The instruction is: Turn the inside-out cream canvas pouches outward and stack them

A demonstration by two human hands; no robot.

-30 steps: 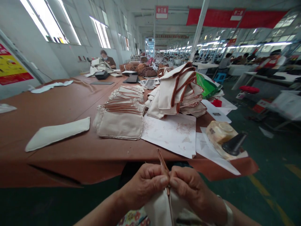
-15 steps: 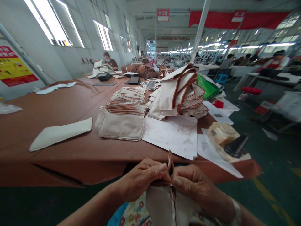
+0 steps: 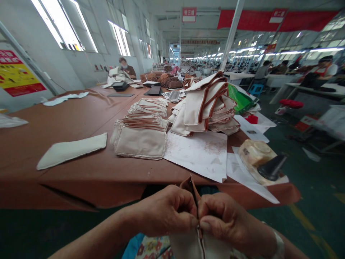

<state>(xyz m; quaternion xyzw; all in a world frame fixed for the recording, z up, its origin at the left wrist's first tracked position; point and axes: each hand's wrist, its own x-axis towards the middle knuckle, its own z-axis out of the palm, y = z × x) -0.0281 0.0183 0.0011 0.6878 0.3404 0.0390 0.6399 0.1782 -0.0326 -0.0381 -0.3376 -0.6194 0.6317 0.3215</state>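
Over my lap, in front of the table edge, I hold a sewn cream fabric piece with brown lining [image 3: 185, 246]. My left hand [image 3: 172, 210] pinches its left side, thumb low and fingers curled. On the other side my right hand [image 3: 226, 219] grips it in the same way, thumb against the seam. The two hands nearly meet at the seam running down the middle. Brown lining stands up above the fingers, parted into two flaps. Past the hands lies a row of flat cream pieces [image 3: 138, 142], and a taller heap of brown-edged cream pieces [image 3: 195, 108].
A brown-covered table [image 3: 88, 158] spreads ahead, with a single cream piece [image 3: 72, 150] at left. White paper [image 3: 198, 154] lies by the front edge. At the right corner sit a yellowish container [image 3: 254, 151] and a black cone [image 3: 272, 167]. A person [image 3: 129, 70] sits far back.
My left fingers have curled in and the thumb has moved down to the seam. My right hand has shifted slightly lower. The brown flaps have spread wider at the top.
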